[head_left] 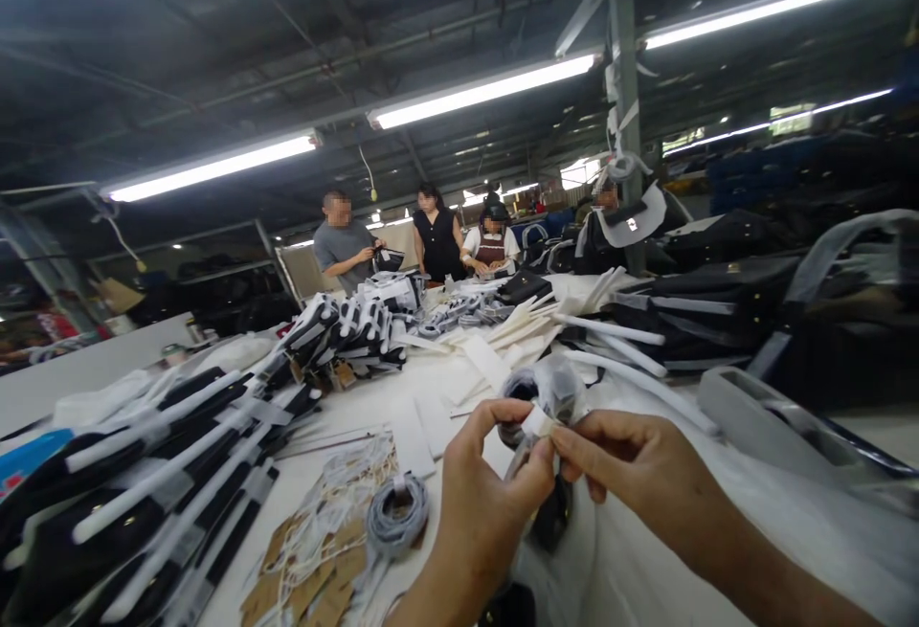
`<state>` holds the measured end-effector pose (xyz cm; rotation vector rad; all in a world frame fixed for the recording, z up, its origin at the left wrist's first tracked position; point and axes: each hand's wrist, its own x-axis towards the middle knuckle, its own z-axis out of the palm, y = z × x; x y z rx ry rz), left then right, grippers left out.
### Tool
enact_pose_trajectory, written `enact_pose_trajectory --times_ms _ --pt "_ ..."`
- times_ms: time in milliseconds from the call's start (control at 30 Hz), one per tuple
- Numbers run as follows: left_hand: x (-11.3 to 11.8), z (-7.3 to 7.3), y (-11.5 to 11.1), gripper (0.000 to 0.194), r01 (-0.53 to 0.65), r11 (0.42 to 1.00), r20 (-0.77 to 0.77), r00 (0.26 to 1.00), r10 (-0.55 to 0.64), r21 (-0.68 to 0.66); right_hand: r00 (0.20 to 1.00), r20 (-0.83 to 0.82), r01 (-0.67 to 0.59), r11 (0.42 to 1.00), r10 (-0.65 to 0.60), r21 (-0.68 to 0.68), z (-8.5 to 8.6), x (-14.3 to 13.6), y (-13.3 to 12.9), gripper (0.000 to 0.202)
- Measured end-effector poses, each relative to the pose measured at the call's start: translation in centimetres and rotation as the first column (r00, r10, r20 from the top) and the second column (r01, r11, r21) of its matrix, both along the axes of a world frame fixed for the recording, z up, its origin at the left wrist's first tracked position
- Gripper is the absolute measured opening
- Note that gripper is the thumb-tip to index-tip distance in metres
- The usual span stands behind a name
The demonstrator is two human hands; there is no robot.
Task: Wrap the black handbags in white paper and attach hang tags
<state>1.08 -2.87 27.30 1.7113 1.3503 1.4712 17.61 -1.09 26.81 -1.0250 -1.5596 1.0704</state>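
Observation:
My left hand [495, 479] pinches a small white strip [536, 421] between thumb and forefinger. From the other side, the thumb and fingers of my right hand [632, 459] close on the same strip. Just behind it is a coiled strap in clear plastic wrap [558, 383]; whether the strip is joined to it I cannot tell. To the left of my left hand lies another wrapped coil [396, 517] with a white band at its top. Brown cardboard tags with pale cords [323, 560] spread beside that coil.
Black bags with white-wrapped handles [165, 474] pile up on the left of the white table [345, 407]. White strips [495, 349] and more wrapped straps lie ahead. Dark bags [689, 311] and a large grey handle [768, 416] occupy the right. Several people [435, 235] are at the far end.

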Motion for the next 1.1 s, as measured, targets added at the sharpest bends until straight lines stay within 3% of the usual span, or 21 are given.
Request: enact_pose_trajectory --times_ms 167,333,533,700,800,900,1000,1100 --pt "-0.5 0.2 -0.2 0.02 0.056 0.998 0.021 0.998 -0.055 -0.038 0.996 0.017 -0.087 0.993 0.089 -0.078 -0.2 0.7 0.5 0.039" --pt "-0.6 0.2 0.0 0.022 0.136 0.988 0.107 0.986 -0.128 -0.072 0.999 -0.022 -0.04 0.986 0.037 -0.161 -1.6 0.6 1.8 0.042" --pt "-0.1 0.0 0.5 0.045 0.251 0.953 0.367 0.913 -0.176 -0.168 0.997 -0.039 -0.068 0.987 0.063 -0.147 -2.4 0.1 3.1 0.049" --pt "-0.2 -0.2 0.6 0.046 0.284 0.939 0.455 0.874 -0.171 -0.192 0.999 -0.054 -0.005 0.996 0.0 -0.085 -2.8 1.1 2.5 0.047" --pt "-0.5 -0.5 0.7 0.046 0.257 0.948 0.448 0.881 -0.149 -0.19 0.984 -0.165 0.055 0.995 -0.068 -0.08 -3.4 1.3 1.2 0.055" --pt "-0.5 -0.8 0.8 0.045 0.189 0.974 0.377 0.917 -0.129 -0.126 0.945 -0.326 -0.006 0.995 -0.028 -0.102 -3.4 0.6 -0.4 0.093" --pt "-0.1 -0.7 0.4 0.037 0.117 0.992 0.267 0.958 -0.101 -0.045 0.888 -0.456 -0.102 0.993 0.061 -0.066 -2.4 -0.7 -1.5 0.11" --pt "0.7 -0.6 -0.2 0.027 0.016 0.999 0.164 0.986 -0.022 0.04 0.863 -0.505 -0.054 0.993 -0.005 -0.102 -0.9 -1.9 -2.0 0.108"
